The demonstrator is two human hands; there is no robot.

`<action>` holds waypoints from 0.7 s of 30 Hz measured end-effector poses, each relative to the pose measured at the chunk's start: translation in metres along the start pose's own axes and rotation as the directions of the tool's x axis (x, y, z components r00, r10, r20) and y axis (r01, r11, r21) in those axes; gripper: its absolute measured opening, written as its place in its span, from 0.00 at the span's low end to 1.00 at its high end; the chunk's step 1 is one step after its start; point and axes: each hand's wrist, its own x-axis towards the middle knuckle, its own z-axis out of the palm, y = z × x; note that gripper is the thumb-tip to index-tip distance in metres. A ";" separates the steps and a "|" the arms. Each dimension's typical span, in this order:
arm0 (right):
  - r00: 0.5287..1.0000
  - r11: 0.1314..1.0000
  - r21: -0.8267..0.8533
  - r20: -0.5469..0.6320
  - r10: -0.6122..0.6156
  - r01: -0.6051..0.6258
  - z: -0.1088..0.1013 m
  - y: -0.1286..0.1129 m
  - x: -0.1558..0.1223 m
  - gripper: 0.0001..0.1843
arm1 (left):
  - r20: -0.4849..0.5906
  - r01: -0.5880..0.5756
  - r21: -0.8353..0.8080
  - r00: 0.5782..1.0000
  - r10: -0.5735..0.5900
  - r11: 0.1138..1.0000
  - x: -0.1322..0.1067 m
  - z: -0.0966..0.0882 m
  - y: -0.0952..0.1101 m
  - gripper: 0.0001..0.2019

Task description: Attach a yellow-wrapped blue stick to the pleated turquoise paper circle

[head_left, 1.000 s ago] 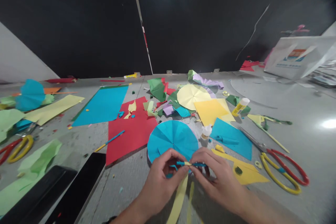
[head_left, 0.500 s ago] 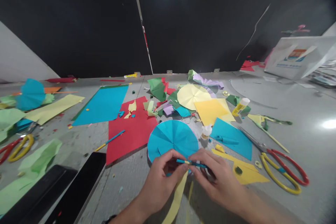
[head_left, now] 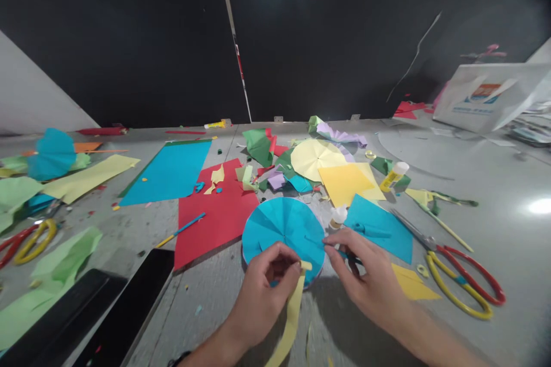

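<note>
My left hand (head_left: pixel 271 284) pinches a pale yellow paper strip (head_left: pixel 293 315) near its upper end, which is rolled into a small tube (head_left: pixel 305 265). The rest of the strip hangs down toward me. To the right, my right hand (head_left: pixel 365 269) is closed on a thin blue stick (head_left: pixel 353 257), mostly hidden by the fingers. The two hands are apart. Both are over the near edge of a pleated blue paper disc (head_left: pixel 284 221) that lies flat on the table.
Scissors (head_left: pixel 456 275) lie at right beside blue paper (head_left: pixel 379 226), a glue stick (head_left: pixel 395 176) and a small white-capped bottle (head_left: pixel 338 217). A red sheet (head_left: pixel 210 218) and a black phone-like slab (head_left: pixel 133 304) are at left. A white bag (head_left: pixel 486 94) stands at far right.
The blue stick has come out of the rolled end of the yellow strip. My right hand has moved right with it; my left hand stays with the strip.
</note>
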 end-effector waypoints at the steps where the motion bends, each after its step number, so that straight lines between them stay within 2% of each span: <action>1: 1.000 1.000 -0.025 0.025 -0.007 0.008 0.000 0.003 0.001 0.06 | -0.004 0.009 -0.012 1.000 -0.010 1.000 0.001 0.000 0.000 0.12; 6: 0.989 0.991 -0.100 0.126 -0.076 0.089 0.005 0.010 -0.001 0.10 | -0.007 -0.020 0.016 1.000 0.020 1.000 0.002 0.001 -0.001 0.11; 10: 0.976 0.987 -0.044 0.161 -0.147 0.156 0.007 0.000 -0.007 0.09 | -0.006 -0.067 0.066 0.998 0.067 0.996 0.000 0.002 -0.004 0.10; 15: 0.966 0.978 -0.001 0.160 -0.204 0.206 0.009 -0.006 -0.012 0.08 | 0.043 -0.167 0.218 0.986 0.161 0.962 -0.003 0.003 -0.008 0.10; 21: 0.974 0.984 0.008 0.142 -0.176 0.176 0.011 -0.004 -0.011 0.08 | 0.078 -0.219 0.314 0.976 0.204 0.924 -0.004 0.004 -0.006 0.12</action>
